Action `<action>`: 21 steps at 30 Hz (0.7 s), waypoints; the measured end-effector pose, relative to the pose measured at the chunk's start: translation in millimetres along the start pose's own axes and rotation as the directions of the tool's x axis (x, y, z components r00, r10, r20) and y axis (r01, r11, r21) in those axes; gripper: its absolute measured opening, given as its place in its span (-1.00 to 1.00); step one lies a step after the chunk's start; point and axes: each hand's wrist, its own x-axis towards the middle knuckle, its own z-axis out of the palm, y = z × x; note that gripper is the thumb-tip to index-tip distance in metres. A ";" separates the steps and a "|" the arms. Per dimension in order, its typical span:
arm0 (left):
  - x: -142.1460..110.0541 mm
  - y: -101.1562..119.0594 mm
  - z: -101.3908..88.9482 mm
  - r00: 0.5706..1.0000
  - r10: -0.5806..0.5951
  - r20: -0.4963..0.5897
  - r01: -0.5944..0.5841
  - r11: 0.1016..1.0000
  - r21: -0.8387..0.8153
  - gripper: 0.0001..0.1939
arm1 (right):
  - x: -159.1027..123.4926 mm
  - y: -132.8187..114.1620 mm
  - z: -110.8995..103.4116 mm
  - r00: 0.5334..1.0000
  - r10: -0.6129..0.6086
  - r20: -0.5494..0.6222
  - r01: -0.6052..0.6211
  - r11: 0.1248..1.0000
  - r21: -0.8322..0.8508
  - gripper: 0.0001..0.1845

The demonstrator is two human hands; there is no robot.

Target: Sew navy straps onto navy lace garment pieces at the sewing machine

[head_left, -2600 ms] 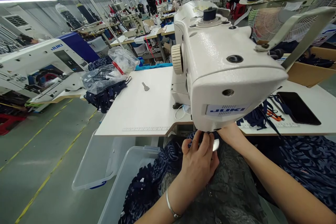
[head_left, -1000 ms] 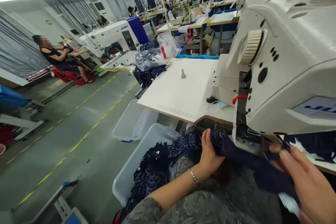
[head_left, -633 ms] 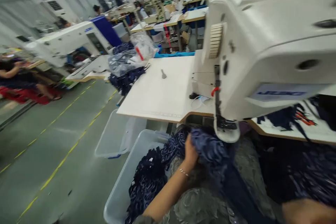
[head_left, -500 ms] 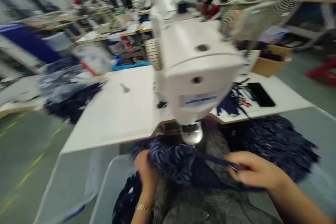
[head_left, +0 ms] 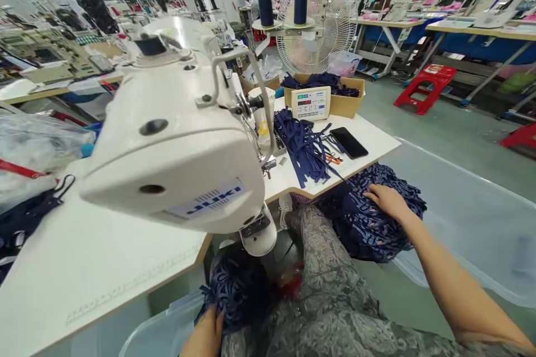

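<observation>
At the lower edge of the view, my left hand is closed on a bunch of navy patterned fabric pieces over my lap. Some of that bunch is in shadow. To the right, my right hand rests on a big pile of the same navy patterned pieces, its thumb and fingers pinched on one of them. Between my hands stands the white JUKI sewing machine; its rounded sewing arm carries no fabric that I can see.
Navy straps, orange-handled snips and a black phone lie on the right tabletop. A control panel stands before a cardboard box. Clear plastic bins flank me. Behind are a fan and a red stool.
My view has swung right. The navy piece stretched between my hands has left the sewing arm. My left hand has lowered with fabric, and my right hand has moved onto the right-hand pile.
</observation>
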 end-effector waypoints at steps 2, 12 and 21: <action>1.2 27.1 -10.3 0.995 0.104 0.003 -0.103 0.992 -0.078 -0.57 | -4.8 4.6 -8.2 0.999 -0.027 -0.021 0.027 0.999 -0.037 -0.72; -19.2 190.1 -1.2 0.738 0.601 0.306 -0.121 0.565 -0.816 -0.52 | -33.6 -45.2 -48.2 0.963 -0.248 -0.104 0.231 0.961 -0.149 -0.51; -9.7 210.2 17.5 0.862 0.431 0.265 0.299 -0.010 -0.954 -0.46 | -99.8 -177.8 -35.1 0.698 -0.679 0.226 0.532 0.703 0.471 -0.69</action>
